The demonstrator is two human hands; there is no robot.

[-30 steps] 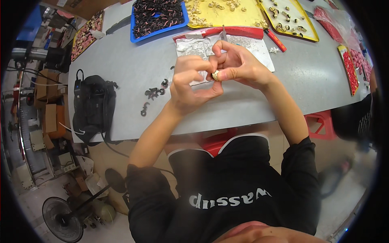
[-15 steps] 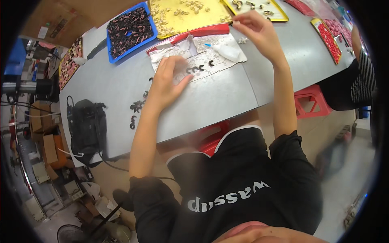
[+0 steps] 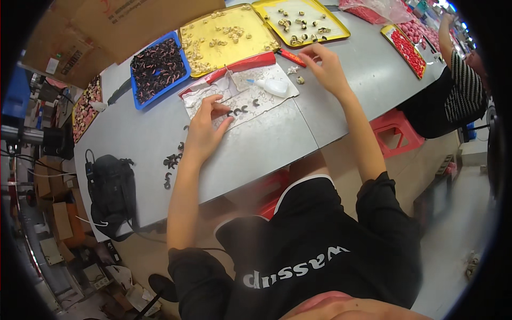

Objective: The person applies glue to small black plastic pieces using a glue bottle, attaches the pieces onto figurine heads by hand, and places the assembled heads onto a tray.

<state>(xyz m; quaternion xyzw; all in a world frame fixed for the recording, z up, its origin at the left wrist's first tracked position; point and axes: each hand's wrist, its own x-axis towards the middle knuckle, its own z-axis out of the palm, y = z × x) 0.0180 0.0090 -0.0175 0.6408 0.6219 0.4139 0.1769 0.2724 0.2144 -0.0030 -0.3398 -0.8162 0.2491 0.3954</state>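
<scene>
- Grey table (image 3: 256, 160), mid-frame: bears all we handle, prob. so everything's in arm's reach.
- Yellow tray (image 3: 261, 30), top ctr: cream pieces (image 3: 233, 34) spread out on it, maybe so they don't stick.
- White card (image 3: 266, 103), ctr: under the bottle & dark bits, prob. to spare the tabletop.
- Blue tray (image 3: 164, 90), upper left: rim likely there to contain heaped dark curls (image 3: 157, 69).
- L hand (image 3: 204, 127), left of ctr, by card's edge: fingers curved, thumb wide apart, no grip we can see.
- R hand (image 3: 305, 57), upper right of ctr: thumb & index narrowly parted, nothing visible btwn.
- Squeeze bottle (image 3: 274, 87), ctr: lying on card, prob. for quick reach.
- Dark bits (image 3: 238, 111), near L fingertips: spaced out, likely for easy grasping.
- Lone cream piece (image 3: 300, 80), below R hand, on bare tabletop.
</scene>
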